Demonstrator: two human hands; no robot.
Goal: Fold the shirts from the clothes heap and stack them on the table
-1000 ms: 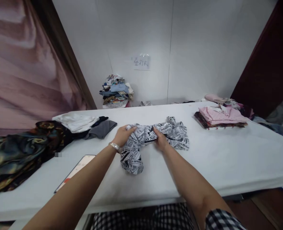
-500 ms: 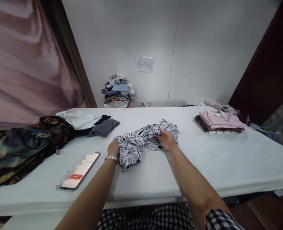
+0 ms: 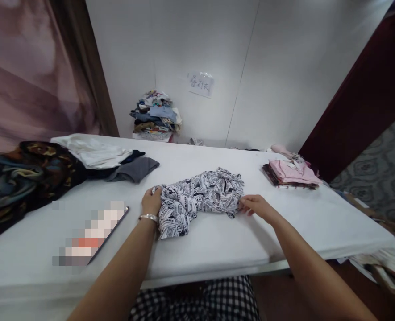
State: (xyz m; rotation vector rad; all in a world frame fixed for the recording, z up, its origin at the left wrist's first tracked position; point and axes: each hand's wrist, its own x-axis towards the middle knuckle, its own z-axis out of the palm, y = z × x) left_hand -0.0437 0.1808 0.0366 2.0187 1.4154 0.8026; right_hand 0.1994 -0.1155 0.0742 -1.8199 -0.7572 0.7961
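The black-and-white printed garment [image 3: 199, 200] lies crumpled at the table's [image 3: 284, 232] near centre. The left hand [image 3: 151, 201] is closed on its left end, as half a second ago. The right hand [image 3: 255, 206] has shifted from the garment's middle to its right edge, fingers pinching the cloth there. The garment is now stretched wider between both hands. A folded pink stack [image 3: 291, 173] sits far right; dark clothes [image 3: 23, 176] lie far left.
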